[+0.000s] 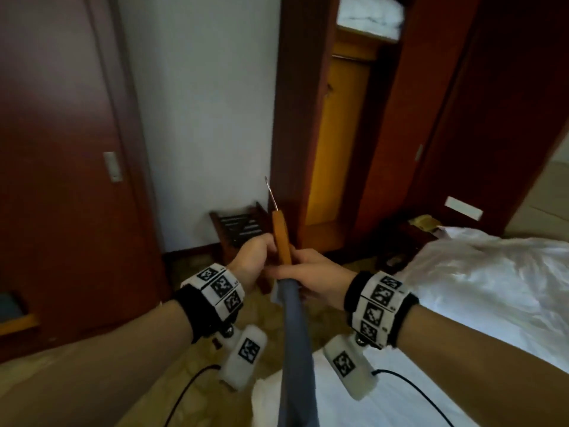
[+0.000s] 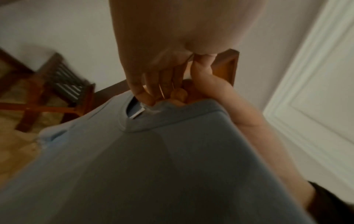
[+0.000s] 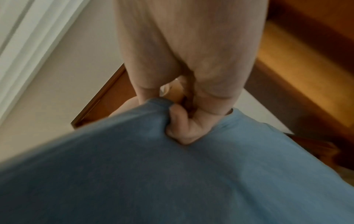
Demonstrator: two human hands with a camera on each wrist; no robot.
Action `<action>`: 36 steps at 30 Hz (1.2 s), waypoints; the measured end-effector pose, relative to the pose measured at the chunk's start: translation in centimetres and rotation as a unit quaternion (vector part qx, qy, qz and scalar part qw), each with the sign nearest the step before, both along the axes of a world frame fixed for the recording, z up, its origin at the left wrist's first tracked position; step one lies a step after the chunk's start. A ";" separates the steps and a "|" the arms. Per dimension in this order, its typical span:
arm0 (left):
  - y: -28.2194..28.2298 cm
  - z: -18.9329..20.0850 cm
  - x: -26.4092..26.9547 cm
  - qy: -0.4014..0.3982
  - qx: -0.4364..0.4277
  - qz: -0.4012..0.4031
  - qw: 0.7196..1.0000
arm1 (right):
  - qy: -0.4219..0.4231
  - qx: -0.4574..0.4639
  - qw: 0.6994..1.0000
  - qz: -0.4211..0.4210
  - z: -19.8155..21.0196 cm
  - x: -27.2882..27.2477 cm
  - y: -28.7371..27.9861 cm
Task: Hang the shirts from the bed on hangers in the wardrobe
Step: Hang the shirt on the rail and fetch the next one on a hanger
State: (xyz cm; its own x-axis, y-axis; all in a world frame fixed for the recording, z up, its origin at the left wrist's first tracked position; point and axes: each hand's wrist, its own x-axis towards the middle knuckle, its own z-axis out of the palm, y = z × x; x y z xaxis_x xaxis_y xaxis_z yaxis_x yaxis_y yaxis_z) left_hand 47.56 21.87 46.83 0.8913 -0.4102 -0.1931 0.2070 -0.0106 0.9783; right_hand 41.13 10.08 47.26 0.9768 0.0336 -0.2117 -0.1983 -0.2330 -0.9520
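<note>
Beside bed, 2 hands apparently grip hanger.

Bare forearms, black wristbands w/ b&w marker tags, white cabled wrist cams

Open floor is seen below the hands, w/ a slatted luggage rack set against the wall ahead-left. The wardrobe opening is flanked by dark frame posts; its rail appears unblocked, though blurred. The bed crowds the right side.
</note>
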 end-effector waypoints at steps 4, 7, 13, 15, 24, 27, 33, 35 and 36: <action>9.5 0.8 5.4 0.009 -0.028 0.044 0.999 | 0.000 -0.074 0.994 0.075 0.7 8.0 8.7; 17.4 0.8 8.8 -0.010 0.009 0.114 0.993 | -0.009 -0.098 0.987 0.127 0.2 13.0 16.1; 32.0 0.3 12.7 -0.018 0.059 0.213 0.975 | -0.014 -0.118 0.965 0.234 -0.9 20.2 30.6; 36.2 0.0 13.5 -0.026 0.067 0.258 0.963 | -0.019 -0.119 0.957 0.262 -0.9 22.5 35.0; 54.2 -2.7 18.5 0.014 0.100 0.399 0.911 | -0.009 -0.101 0.908 0.407 -3.8 31.5 54.3; 59.3 -2.2 22.7 0.014 0.107 0.420 0.901 | 0.004 -0.083 0.900 0.428 -3.1 36.1 59.6; 68.8 1.6 32.2 -0.003 0.121 0.471 0.874 | -0.011 -0.079 0.881 0.467 0.1 47.2 70.2; 71.8 2.8 35.4 -0.022 0.125 0.485 0.865 | -0.013 -0.064 0.882 0.467 1.0 50.7 73.6; 73.4 3.2 37.0 -0.028 0.131 0.488 0.863 | -0.016 -0.058 0.883 0.466 1.5 52.3 75.3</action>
State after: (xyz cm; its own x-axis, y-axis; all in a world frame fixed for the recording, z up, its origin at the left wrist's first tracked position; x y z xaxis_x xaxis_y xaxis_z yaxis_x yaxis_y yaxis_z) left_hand 84.56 95.30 50.04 0.7983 0.5918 -0.1117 0.1955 -0.0792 0.9775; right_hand 93.46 85.42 48.71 0.5420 0.8055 -0.2397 0.1577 -0.3776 -0.9124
